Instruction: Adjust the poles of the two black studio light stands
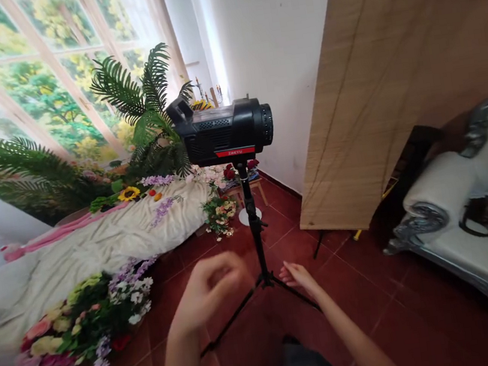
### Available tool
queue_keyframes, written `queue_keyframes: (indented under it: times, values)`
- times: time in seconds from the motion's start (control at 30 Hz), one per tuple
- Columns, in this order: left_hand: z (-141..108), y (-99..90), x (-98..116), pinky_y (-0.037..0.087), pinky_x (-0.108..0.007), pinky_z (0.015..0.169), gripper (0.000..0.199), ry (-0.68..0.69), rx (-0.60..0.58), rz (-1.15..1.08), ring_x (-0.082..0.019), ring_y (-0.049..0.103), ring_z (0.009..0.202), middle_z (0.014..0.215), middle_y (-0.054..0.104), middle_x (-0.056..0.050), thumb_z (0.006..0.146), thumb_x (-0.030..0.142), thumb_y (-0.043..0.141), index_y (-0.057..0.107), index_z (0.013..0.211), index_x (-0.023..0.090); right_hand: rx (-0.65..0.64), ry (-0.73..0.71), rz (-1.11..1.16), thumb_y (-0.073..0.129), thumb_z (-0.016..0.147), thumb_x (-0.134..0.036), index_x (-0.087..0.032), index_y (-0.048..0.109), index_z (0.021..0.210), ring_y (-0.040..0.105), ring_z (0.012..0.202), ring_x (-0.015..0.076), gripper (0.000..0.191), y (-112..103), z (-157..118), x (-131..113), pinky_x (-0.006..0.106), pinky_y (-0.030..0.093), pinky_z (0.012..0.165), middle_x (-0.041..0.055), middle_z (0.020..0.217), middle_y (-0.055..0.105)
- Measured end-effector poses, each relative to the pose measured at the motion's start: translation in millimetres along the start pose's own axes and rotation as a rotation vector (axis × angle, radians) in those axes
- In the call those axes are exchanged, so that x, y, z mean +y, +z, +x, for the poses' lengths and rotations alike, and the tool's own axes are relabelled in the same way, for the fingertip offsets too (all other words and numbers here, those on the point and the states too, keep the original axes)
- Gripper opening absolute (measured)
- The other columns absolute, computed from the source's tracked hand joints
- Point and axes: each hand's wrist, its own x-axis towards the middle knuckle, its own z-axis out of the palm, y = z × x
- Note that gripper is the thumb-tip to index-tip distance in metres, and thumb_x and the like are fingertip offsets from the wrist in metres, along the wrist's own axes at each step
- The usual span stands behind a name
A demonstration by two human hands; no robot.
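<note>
A black studio light [225, 131] with a red label reading "ZHEYU" sits on top of a black light stand [258, 241]. Its tripod legs are spread on the floor. My left hand [215, 284] is raised to the left of the pole, fingers curled and smeared by motion. Whether anything is between its fingertips I cannot tell. On the other side of the pole, lower down, my right hand [297, 275] has its fingers partly stretched out, with nothing seen in it. Neither hand appears to touch the stand.
Artificial flowers [61, 336] stand at the left by a cream cloth [140, 222] on a low surface. Palm fronds [136, 95] rise behind it. A bamboo blind [332, 134] leans at the right, near a silver-framed white sofa [458, 189]. Red tiles [357, 276] cover the floor.
</note>
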Motion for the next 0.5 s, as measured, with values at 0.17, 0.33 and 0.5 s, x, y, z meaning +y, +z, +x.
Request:
queue_keyframes:
  times: [0.17, 0.33, 0.5]
  values:
    - [108, 49.5, -63, 0.048, -0.034, 0.082, 0.039, -0.079, -0.198, 0.161, -0.019, 0.061, 0.088, 0.094, 0.065, -0.008, 0.068, 0.042, 0.069, 0.059, 0.097, 0.017, -0.197, 0.013, 0.295, 0.052, 0.086, -0.046, -0.015, 0.059, 0.084, 0.063, 0.058, 0.0091, 0.032, 4, 33, -85, 0.019, 0.05, 0.055, 0.0047, 0.075, 0.068]
    - [169, 101.2, -115, 0.047, -0.034, 0.085, 0.046, 0.036, -0.078, 0.001, -0.018, 0.06, 0.094, 0.104, 0.062, -0.009, 0.068, 0.04, 0.069, 0.054, 0.105, 0.018, -0.459, 0.09, 0.416, 0.047, 0.089, -0.048, -0.016, 0.059, 0.084, 0.062, 0.055, 0.0092, 0.034, 31, 58, -127, 0.017, 0.045, 0.047, 0.0033, 0.072, 0.068]
    - [185, 127.6, -143, 0.048, -0.026, 0.07, 0.039, 0.037, 0.089, -0.12, -0.012, 0.058, 0.07, 0.078, 0.063, -0.003, 0.061, 0.041, 0.074, 0.06, 0.086, 0.014, -0.506, 0.052, 0.428, 0.052, 0.087, -0.038, -0.017, 0.057, 0.079, 0.055, 0.045, 0.0064, 0.023, 42, 73, -132, 0.015, 0.038, 0.04, -0.0004, 0.063, 0.064]
